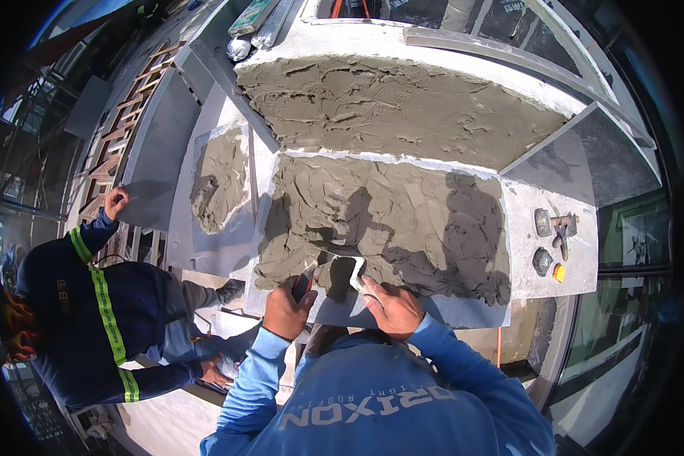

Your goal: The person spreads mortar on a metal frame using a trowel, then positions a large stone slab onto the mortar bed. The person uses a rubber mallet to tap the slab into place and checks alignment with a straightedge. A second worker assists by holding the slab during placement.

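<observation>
My left hand [287, 310] grips a trowel by its black-and-red handle [302, 284], and the blade seems to reach into the mortar. In my right hand [395, 310], the thumb and fingers close on a white, bent, narrow piece [357, 272]; its exact kind is unclear. Between the hands lies a dark patch, shadow or blade, I cannot tell which. Both hands are at the near edge of a grey slab [463, 313]. Thick, wet, ridged mortar [403, 220] covers most of that slab, with shadows falling across it.
Behind stands a mortar-covered upright face [387, 106]. Dark panels lean at the right [585, 156] and left [148, 144]. On the right ledge lie a hammer-like tool [562, 226], grey blocks [542, 261] and a small yellow item [559, 272]. A co-worker in a navy striped jacket [102, 304] is close left.
</observation>
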`<state>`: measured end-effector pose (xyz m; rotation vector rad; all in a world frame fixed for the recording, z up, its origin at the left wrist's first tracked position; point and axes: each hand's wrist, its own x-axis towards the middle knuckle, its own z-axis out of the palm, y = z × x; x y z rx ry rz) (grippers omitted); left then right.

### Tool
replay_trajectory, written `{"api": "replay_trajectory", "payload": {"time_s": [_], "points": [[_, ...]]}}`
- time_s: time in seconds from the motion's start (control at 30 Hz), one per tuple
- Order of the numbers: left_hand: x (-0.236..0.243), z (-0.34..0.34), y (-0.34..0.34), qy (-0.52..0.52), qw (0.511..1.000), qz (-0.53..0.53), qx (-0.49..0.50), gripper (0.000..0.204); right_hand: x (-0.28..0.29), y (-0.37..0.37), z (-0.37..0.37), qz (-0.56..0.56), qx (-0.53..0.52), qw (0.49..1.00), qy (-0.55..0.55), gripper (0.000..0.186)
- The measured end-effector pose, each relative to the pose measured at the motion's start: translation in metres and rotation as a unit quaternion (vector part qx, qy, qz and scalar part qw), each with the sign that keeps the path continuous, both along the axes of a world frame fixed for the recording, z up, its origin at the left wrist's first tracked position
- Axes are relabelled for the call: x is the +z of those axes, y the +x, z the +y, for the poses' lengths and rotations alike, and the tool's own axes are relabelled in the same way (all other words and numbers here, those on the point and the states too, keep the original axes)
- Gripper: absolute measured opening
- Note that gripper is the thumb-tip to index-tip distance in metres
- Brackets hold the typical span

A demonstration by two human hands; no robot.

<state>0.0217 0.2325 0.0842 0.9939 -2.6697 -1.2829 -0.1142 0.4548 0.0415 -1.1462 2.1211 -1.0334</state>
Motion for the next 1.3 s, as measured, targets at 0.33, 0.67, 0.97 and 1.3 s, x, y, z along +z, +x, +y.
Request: {"api": "replay_trajectory", "payload": {"time_s": [0.33,0.67,0.97,1.3], "points": [[0.016,0.06,0.009,-0.032,0.993,-0.078,-0.084,0.03,-0.06,-0.02,0.028,0.041,-0.063,0.993,0.091,0.05],[0.02,0.03,0.055,-0.101,0.992,-0.02,0.077,0.045,0.011,-0.04,0.016,-0.041,-0.017,0.997,-0.063,0.044],[-0.003,0.065,0.013,-0.065,0.987,0.069,0.131,0.049,-0.019,0.013,0.008,0.1,-0.002,0.989,0.105,0.053],[-0.019,0.068,0.031,0.019,0.974,0.077,0.21,0.05,-0.003,-0.045,0.025,0.005,-0.1,0.99,-0.104,0.044]]}}
